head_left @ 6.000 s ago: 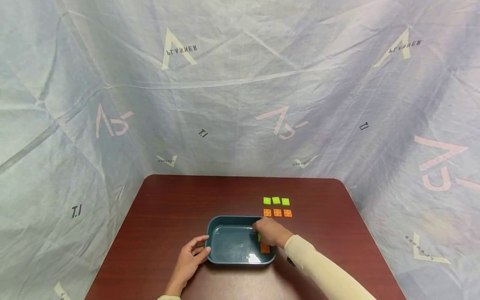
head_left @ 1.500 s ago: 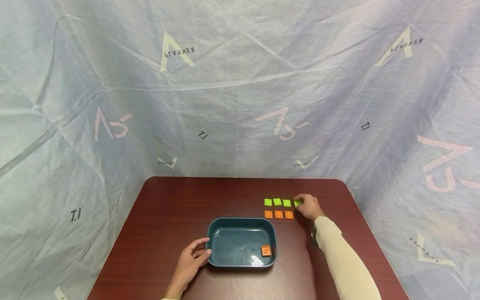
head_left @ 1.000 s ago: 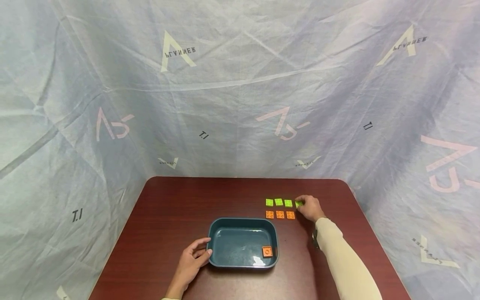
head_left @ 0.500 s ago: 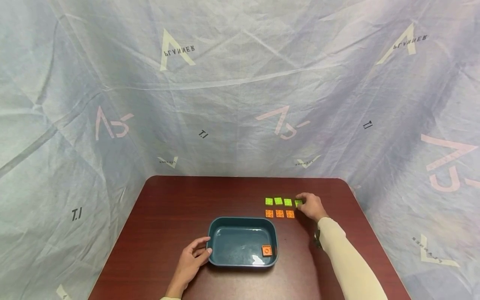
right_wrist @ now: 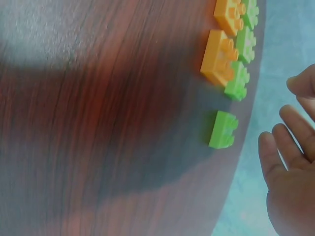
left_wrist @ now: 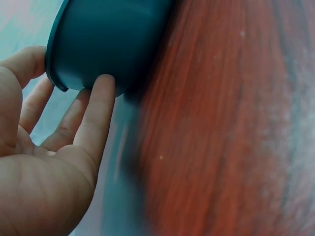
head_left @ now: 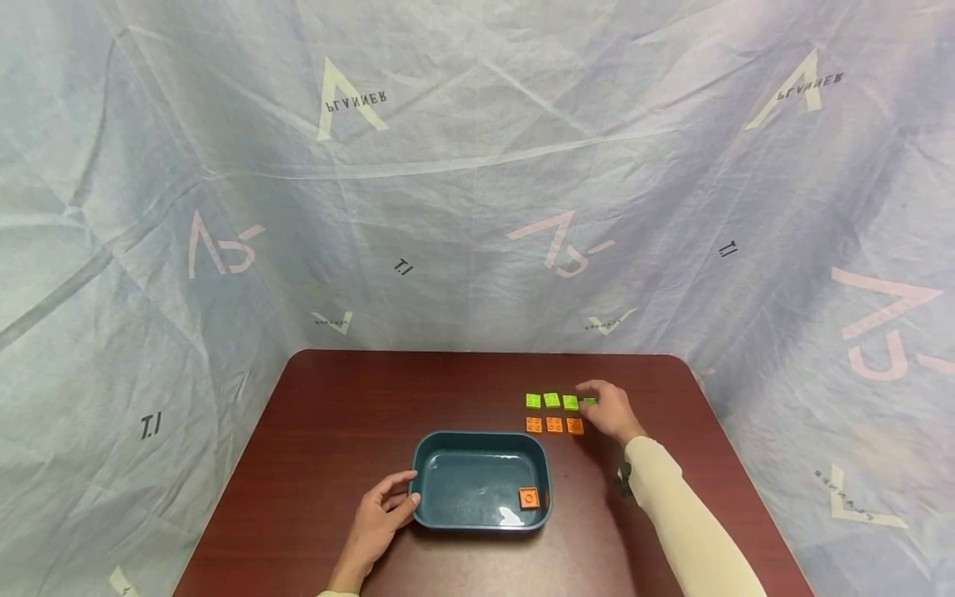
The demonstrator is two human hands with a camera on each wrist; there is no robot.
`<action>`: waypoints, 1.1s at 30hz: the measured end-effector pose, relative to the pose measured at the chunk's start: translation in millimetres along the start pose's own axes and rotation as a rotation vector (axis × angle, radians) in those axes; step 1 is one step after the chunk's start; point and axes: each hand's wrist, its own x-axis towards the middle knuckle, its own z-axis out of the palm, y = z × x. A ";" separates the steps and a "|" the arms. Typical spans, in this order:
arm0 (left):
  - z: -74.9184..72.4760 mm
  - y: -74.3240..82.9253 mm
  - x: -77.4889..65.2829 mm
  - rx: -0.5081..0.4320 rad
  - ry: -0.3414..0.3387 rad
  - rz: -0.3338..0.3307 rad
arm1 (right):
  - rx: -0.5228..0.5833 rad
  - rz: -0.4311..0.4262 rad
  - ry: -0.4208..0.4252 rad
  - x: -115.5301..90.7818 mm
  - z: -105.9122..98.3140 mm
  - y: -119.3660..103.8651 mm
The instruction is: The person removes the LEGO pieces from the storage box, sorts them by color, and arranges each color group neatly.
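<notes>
A dark teal tray (head_left: 481, 528) with rounded corners stands on the table. My left hand (head_left: 376, 518) holds its left end; in the left wrist view the thumb is at the rim and fingertips press the outer wall. One orange toy brick (head_left: 529, 497) lies upside down inside, at the right. My right hand (head_left: 612, 410) hovers by the right end of a row of green bricks, thumb and fingers apart, holding nothing. The end green brick (right_wrist: 224, 130) sits on the table beyond its fingers, slightly apart from the other green bricks (head_left: 551, 400).
Three orange bricks (head_left: 554, 424), studs up, form a row between the green row and the tray. The reddish-brown table (head_left: 336, 414) has rounded far corners. Grey printed cloth (head_left: 462, 166) hangs behind it and on both sides.
The right hand left the tray, placed a green brick at the row's right end, then let go and shifted slightly left. The left hand stays on the tray.
</notes>
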 end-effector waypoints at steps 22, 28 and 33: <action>-0.8 1.9 0.4 0.006 0.005 0.010 | 0.008 -0.214 -0.004 -23.3 4.6 -59.3; -1.3 2.0 -0.9 0.002 -0.007 0.012 | 0.012 -0.229 -0.035 -32.8 7.1 -74.8; -2.2 1.1 -2.0 -0.001 -0.015 0.002 | 0.001 -0.261 -0.036 -42.2 10.6 -87.3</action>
